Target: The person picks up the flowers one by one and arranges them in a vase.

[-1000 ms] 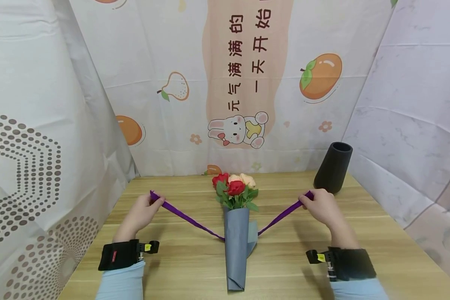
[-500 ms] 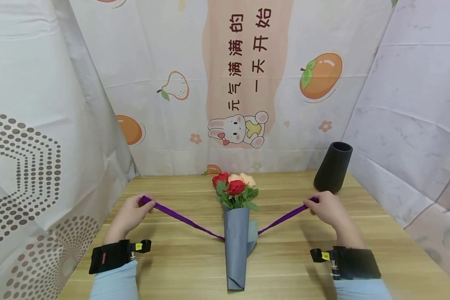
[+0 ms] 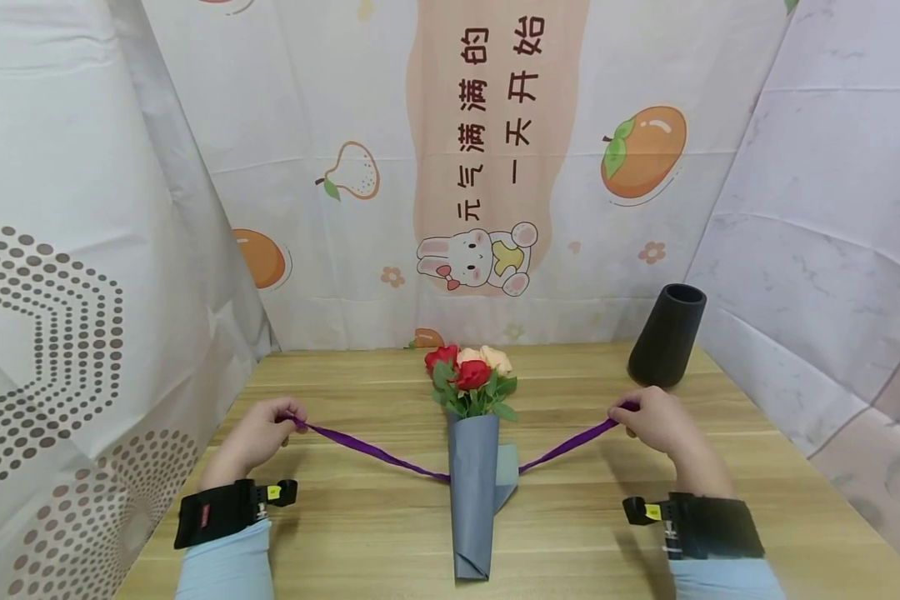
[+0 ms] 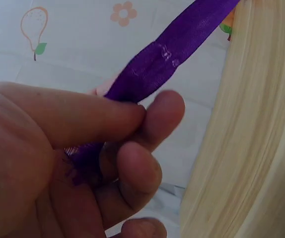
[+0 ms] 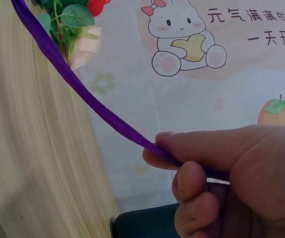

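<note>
A bouquet of red and peach roses in grey-blue wrapping paper lies on the table, blooms toward the back. Purple ribbon slopes down to the wrapping from both sides; its middle part is hidden by the paper. My left hand pinches one end between thumb and fingertip, and in the left wrist view the ribbon passes through the grip of that hand. My right hand pinches the other end; in the right wrist view the ribbon runs away from its fingertips.
A black vase stands at the back right of the wooden table, behind my right hand. A printed cloth hangs along the table's back edge, with more cloth at both sides.
Both hands have moved outward and a little toward the table's front, still pinching the ribbon. The ribbon's ends are lower and farther apart. The bouquet remains in place.
</note>
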Available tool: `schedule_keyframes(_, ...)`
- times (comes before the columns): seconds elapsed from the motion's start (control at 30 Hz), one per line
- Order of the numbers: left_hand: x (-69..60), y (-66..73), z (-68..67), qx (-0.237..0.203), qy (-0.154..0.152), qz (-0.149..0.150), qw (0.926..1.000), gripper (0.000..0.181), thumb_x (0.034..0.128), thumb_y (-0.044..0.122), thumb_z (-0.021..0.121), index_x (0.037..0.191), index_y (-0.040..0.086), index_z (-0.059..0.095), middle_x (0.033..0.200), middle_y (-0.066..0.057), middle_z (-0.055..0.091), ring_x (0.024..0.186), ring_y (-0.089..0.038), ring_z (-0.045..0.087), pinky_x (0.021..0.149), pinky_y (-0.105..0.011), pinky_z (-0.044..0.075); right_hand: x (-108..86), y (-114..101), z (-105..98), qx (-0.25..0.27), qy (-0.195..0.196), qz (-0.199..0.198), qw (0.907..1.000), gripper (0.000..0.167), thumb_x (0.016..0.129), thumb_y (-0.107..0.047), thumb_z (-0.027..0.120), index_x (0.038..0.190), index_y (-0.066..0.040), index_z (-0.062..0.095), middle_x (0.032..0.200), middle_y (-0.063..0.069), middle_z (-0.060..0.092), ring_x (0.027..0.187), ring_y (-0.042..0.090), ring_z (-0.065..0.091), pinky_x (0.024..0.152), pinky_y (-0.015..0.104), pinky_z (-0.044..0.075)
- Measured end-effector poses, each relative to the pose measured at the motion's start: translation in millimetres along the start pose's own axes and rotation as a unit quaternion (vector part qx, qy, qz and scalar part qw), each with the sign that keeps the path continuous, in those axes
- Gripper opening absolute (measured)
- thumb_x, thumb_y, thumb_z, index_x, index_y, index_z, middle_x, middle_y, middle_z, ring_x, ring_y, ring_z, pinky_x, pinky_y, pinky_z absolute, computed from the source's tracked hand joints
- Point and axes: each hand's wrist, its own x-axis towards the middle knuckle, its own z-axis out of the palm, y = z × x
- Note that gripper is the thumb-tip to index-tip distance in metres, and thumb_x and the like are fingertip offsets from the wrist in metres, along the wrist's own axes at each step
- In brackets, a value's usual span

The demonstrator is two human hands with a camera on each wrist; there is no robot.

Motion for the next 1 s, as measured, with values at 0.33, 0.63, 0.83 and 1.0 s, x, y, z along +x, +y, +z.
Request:
schedule_keyframes(0.33, 2.5, -6.5, 5.6, 0.031, -0.023, -0.008, 0.9992, 0.026, 0.0928, -0.012, 0.05, 0.09, 0.001, 0.073, 0.09, -0.011, 0.068, 0.07, -0.021, 0.053, 0.059, -0.034, 0.045, -0.5, 5.5, 3.5, 0.005, -0.031, 0.037, 0.9988, 0.011, 0.094, -0.013, 0.07, 0.092, -0.003, 0.074, 0.07, 0.005, 0.064, 0.059, 0.02, 0.056, 0.057, 0.036, 0.048)
schedule_keyframes(0.63, 5.4, -13.0, 12.7, 0.055, -0.037, -0.016, 0.9977, 0.027, 0.0919, -0.012, 0.05, 0.091, 0.001, 0.074, 0.09, -0.009, 0.067, 0.071, -0.02, 0.054, 0.06, -0.036, 0.046, -1.9, 8.1, 7.0, -0.008, -0.065, 0.05, 0.9966, 0.007, 0.091, -0.009, 0.069, 0.085, -0.004, 0.071, 0.068, 0.002, 0.062, 0.057, 0.019, 0.059, 0.057, 0.035, 0.045)
schedule_keyframes(0.83, 6.7, -21.4, 16.9, 0.083, -0.041, -0.014, 0.9955, 0.027, 0.0891, -0.013, 0.053, 0.09, 0.003, 0.074, 0.091, -0.007, 0.068, 0.079, -0.021, 0.056, 0.067, -0.036, 0.047, -2.0, 11.7, 10.4, 0.006, -0.088, 0.061, 0.9942, 0.006, 0.09, -0.007, 0.069, 0.086, -0.003, 0.07, 0.069, 0.005, 0.063, 0.059, 0.02, 0.059, 0.054, 0.033, 0.045)
schedule_keyframes(1.0, 7.7, -26.5, 19.3, 0.089, -0.041, -0.012, 0.9951, 0.022, 0.0889, -0.013, 0.057, 0.091, 0.003, 0.073, 0.088, -0.008, 0.067, 0.077, -0.021, 0.055, 0.066, -0.035, 0.046, -2.2, 15.2, 13.4, 0.0, -0.096, 0.072, 0.9928, 0.006, 0.092, -0.008, 0.069, 0.088, -0.003, 0.071, 0.069, 0.005, 0.062, 0.059, 0.02, 0.058, 0.053, 0.032, 0.044)
